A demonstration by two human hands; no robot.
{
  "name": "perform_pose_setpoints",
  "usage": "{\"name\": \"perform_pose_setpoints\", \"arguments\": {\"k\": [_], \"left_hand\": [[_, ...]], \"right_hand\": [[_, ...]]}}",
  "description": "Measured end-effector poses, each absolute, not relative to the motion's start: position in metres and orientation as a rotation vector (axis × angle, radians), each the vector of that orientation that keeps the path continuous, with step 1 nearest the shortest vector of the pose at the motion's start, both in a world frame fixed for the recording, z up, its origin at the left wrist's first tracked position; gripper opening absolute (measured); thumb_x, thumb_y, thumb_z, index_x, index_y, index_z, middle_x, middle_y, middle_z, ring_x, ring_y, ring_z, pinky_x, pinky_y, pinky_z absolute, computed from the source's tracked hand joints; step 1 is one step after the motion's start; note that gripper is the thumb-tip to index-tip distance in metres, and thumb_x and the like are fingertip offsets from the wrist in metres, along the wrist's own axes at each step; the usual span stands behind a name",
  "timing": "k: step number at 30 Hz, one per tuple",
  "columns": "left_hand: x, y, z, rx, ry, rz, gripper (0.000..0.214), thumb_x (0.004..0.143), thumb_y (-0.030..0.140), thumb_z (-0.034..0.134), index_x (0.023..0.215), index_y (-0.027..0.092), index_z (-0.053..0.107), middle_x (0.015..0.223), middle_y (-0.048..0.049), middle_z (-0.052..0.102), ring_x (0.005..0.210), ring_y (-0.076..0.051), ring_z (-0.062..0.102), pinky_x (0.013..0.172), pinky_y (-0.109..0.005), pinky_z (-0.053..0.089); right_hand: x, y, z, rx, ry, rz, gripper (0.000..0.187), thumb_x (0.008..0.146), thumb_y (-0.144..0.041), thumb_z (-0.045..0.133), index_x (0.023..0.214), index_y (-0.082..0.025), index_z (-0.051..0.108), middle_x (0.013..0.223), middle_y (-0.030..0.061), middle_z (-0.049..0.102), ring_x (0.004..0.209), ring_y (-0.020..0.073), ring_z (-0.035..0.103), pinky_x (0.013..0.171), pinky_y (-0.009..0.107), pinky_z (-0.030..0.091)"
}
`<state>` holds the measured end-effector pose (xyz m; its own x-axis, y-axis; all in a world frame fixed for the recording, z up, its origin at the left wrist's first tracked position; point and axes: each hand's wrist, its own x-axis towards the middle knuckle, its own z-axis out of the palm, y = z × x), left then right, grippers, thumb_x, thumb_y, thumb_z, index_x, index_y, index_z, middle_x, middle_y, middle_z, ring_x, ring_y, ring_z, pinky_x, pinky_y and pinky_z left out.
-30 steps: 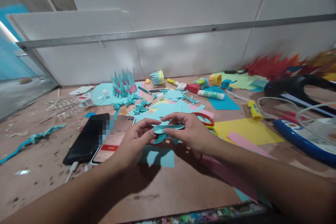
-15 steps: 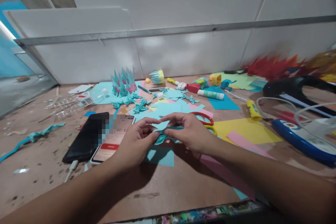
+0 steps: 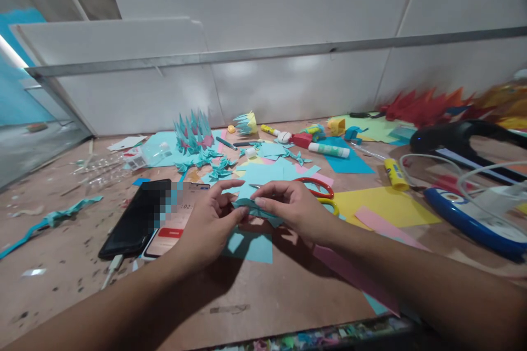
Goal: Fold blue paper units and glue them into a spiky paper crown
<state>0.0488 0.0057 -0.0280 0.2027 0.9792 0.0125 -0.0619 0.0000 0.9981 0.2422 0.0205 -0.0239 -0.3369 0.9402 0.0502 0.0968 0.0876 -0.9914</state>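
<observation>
The desk [image 3: 288, 296] spreads under both hands, littered with coloured paper. A yellow sheet [image 3: 382, 205] lies right of the grip, a phone [image 3: 140, 222] to its left, red-handled scissors [image 3: 315, 189] just behind it. The left hand [image 3: 208, 225] and right hand [image 3: 296, 211] meet fingertip to fingertip, each grip pinching the small folded teal paper piece [image 3: 251, 208], held just above a teal sheet [image 3: 251, 247].

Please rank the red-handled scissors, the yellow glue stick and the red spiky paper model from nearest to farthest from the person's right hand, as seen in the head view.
From the right hand:
1. Red-handled scissors, just behind the knuckles.
2. Yellow glue stick, farther right on the table.
3. Red spiky paper model, at the far right by the wall.
</observation>
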Motion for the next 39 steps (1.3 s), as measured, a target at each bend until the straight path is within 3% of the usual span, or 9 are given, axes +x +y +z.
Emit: {"name": "perform_pose_setpoints", "arguments": {"k": [5,9,12,18,20,23,25,31,39], "left_hand": [[0.052,0.003,-0.024,1.266,1.094,1.059,0.058,0.078,0.023,0.077,0.13,0.026,0.052,0.092,-0.0005,0.069,0.081,-0.018,0.072,0.072,-0.03,0.054],[0.053,0.001,-0.021,1.261,1.041,1.035,0.05,0.082,0.022,0.072,0.127,0.025,0.051,0.083,0.0006,0.071,0.074,-0.018,0.072,0.07,-0.03,0.054],[0.052,0.001,-0.022,1.301,1.036,1.064,0.047,0.082,0.019,0.07,0.126,0.025,0.053,0.077,0.0042,0.066,0.07,-0.015,0.069,0.068,-0.028,0.053],[0.049,-0.002,-0.026,1.402,0.992,1.145,0.054,0.085,0.027,0.072,0.134,0.03,0.048,0.092,0.0007,0.064,0.081,-0.015,0.067,0.071,-0.028,0.054],[0.048,-0.003,-0.026,1.429,0.958,1.181,0.046,0.086,0.031,0.073,0.127,0.028,0.054,0.093,-0.0008,0.066,0.084,-0.017,0.067,0.073,-0.03,0.055],[0.045,-0.003,-0.025,1.598,1.006,1.17,0.018,0.088,0.036,0.071,0.099,0.021,0.069,0.088,-0.0032,0.068,0.082,-0.017,0.065,0.075,-0.028,0.052],[0.042,-0.002,-0.023,1.728,1.052,1.172,0.016,0.09,0.035,0.068,0.086,0.02,0.071,0.084,-0.0036,0.069,0.08,-0.016,0.064,0.075,-0.028,0.049],[0.037,-0.003,-0.022,1.89,1.09,1.117,0.015,0.095,0.031,0.062,0.089,0.022,0.072,0.088,-0.0024,0.07,0.082,-0.016,0.063,0.077,-0.027,0.047],[0.038,-0.004,-0.025,1.834,1.066,1.019,0.021,0.097,0.037,0.057,0.089,0.02,0.067,0.082,-0.003,0.066,0.078,-0.018,0.061,0.076,-0.03,0.047]], "right_hand": [[0.241,0.018,-0.021,-1.127,-1.553,1.255,0.022,0.078,-0.026,0.079,0.097,-0.019,0.072,0.091,0.0037,0.074,0.083,0.0168,0.069,0.071,0.026,0.056],[0.241,0.017,-0.023,-1.039,-1.529,1.317,0.028,0.086,-0.032,0.073,0.111,-0.02,0.07,0.081,0.0007,0.071,0.067,0.0128,0.066,0.06,0.024,0.053],[0.241,0.016,-0.023,-1.033,-1.578,1.336,0.03,0.088,-0.033,0.071,0.114,-0.02,0.071,0.084,0.0024,0.074,0.072,0.0147,0.069,0.064,0.026,0.054],[0.244,0.014,-0.018,-1.005,-1.756,1.14,0.011,0.087,-0.027,0.071,0.094,-0.022,0.079,0.092,0.0019,0.078,0.088,0.0183,0.071,0.079,0.028,0.054],[0.245,0.013,-0.018,-0.973,-1.721,1.064,0.01,0.087,-0.028,0.072,0.092,-0.022,0.078,0.089,0.0014,0.077,0.085,0.0177,0.07,0.078,0.028,0.053],[0.247,0.011,-0.018,-0.918,-1.744,0.984,0.011,0.089,-0.028,0.071,0.096,-0.022,0.077,0.092,0.0021,0.077,0.085,0.0178,0.07,0.079,0.028,0.052],[0.25,0.011,-0.018,-0.872,-1.848,0.868,0.013,0.09,-0.026,0.07,0.1,-0.023,0.077,0.094,0.003,0.076,0.087,0.0183,0.069,0.081,0.029,0.051],[0.257,0.016,-0.011,-0.715,-2.064,0.68,0.018,0.095,-0.023,0.064,0.105,-0.026,0.077,0.092,0.0039,0.076,0.084,0.0172,0.067,0.077,0.028,0.049],[0.247,0.01,-0.013,-0.969,-1.789,1.035,0.014,0.087,-0.032,0.073,0.083,-0.02,0.077,0.078,0.0001,0.074,0.073,0.0153,0.065,0.07,0.025,0.047]]}}
